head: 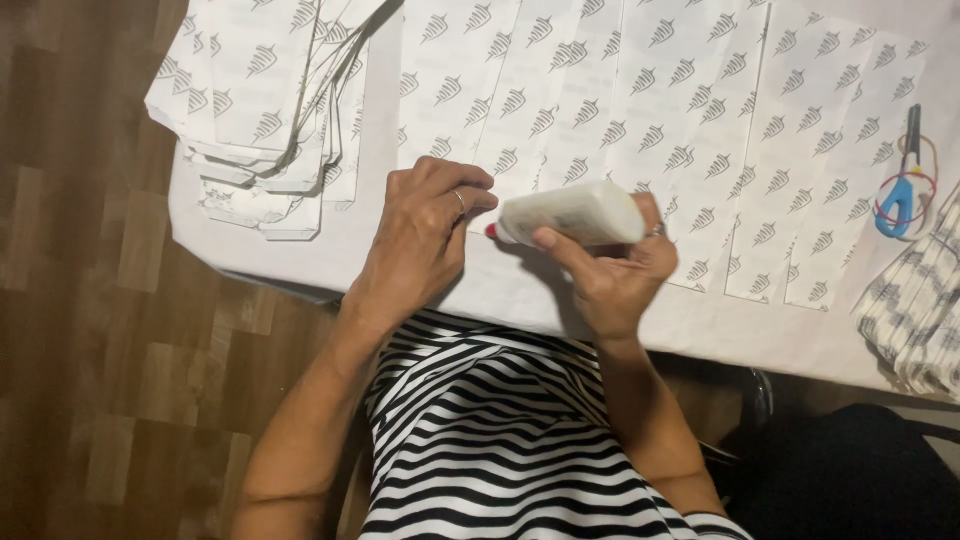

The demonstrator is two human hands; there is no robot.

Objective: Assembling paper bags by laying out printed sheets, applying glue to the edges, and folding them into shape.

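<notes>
The right hand [615,265] was closed around a white glue bottle [572,214], with the thumb along its lower side and the other fingers behind it. The bottle lay almost level above the near edge of the table [370,240], its red tip [491,231] pointing toward the left hand [425,235]. The left hand had its fingers bent and pinched together at that tip; whether they gripped the tip itself or only touched it, I could not tell.

The bottle looked light and made of soft plastic, so I judged that it would give under pressure and that a hard squeeze could push glue out. The middle of the body, where the right hand held it, seemed the safest place to hold. The small tip probably needed only two fingertips.

Under the hands, flat sheets of printed paper [640,90] lay side by side. A stack of folded paper pieces [260,110] sat at the left. Blue scissors [903,190] rested at the right, well apart from the hands.
</notes>
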